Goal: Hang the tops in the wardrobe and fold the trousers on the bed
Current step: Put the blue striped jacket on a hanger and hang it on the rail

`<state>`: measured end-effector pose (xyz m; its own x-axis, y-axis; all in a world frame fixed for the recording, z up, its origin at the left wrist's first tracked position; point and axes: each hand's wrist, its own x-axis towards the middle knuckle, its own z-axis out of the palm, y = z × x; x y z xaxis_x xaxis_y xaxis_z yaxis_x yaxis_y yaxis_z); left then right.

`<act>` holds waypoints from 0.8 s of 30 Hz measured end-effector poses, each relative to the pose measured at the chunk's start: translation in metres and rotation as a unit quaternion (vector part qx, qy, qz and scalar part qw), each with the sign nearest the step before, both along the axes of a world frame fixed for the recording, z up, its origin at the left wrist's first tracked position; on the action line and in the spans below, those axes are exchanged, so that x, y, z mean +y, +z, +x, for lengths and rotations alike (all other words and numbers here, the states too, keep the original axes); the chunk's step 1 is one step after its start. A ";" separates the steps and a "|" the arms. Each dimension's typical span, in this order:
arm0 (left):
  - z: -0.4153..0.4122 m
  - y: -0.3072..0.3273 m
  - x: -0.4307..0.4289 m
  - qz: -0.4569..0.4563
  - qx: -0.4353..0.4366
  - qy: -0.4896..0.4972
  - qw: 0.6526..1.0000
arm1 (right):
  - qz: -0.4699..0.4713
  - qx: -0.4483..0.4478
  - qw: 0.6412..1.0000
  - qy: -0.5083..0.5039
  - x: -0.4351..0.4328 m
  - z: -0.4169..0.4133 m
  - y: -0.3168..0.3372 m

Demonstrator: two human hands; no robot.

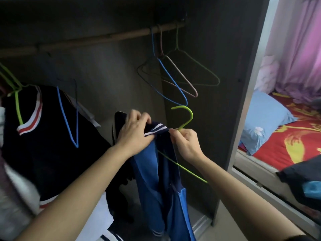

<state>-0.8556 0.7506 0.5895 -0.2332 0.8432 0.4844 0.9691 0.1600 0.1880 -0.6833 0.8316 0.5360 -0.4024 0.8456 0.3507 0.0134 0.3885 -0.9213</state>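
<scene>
Hands (134,134) (186,145) on blue top (151,173) (and green hanger (189,117))

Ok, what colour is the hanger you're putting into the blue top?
The hanger is lime green; head view, best at its hook.

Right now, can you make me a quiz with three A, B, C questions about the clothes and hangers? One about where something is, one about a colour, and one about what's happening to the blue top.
1. On which side of the blue top does the black top hang? A left; B right; C behind.
2. The hanger going into the blue top is: A green; B red; C white.
3. The blue top is: A hung on the rod; B held in two hands; C folded flat.

Answers: 1 A, it hangs at the left edge. 2 A, its green hook sticks up by the collar. 3 B, the left hand grips the collar and the right hand pinches the hanger, well below the rod.
</scene>
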 end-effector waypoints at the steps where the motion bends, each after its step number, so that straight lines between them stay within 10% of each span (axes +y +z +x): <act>1: -0.001 0.001 -0.001 0.025 0.084 0.007 0.996 | 0.012 -0.001 1.000 0.014 0.001 0.002 0.007; 5: -0.005 0.011 0.004 0.045 0.194 -0.037 0.979 | 0.122 -0.035 0.992 -0.022 0.003 0.003 0.027; 14: -0.011 0.015 0.011 0.054 0.117 0.033 0.991 | 0.379 -0.085 0.886 -0.251 -0.002 0.021 -0.031; 21: 0.000 0.027 0.008 0.140 0.116 -0.041 0.983 | 0.081 -0.354 0.930 -0.054 0.008 0.025 -0.093; 24: 0.002 0.028 0.005 0.154 0.143 -0.055 0.976 | 0.128 -0.397 0.909 -0.014 0.020 0.030 -0.096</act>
<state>-0.8536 0.7553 0.6173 0.0324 0.6596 0.7509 0.9970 0.0311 -0.0703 -0.6535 0.8519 0.4402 -0.5944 0.7910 0.1449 0.6476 0.5777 -0.4968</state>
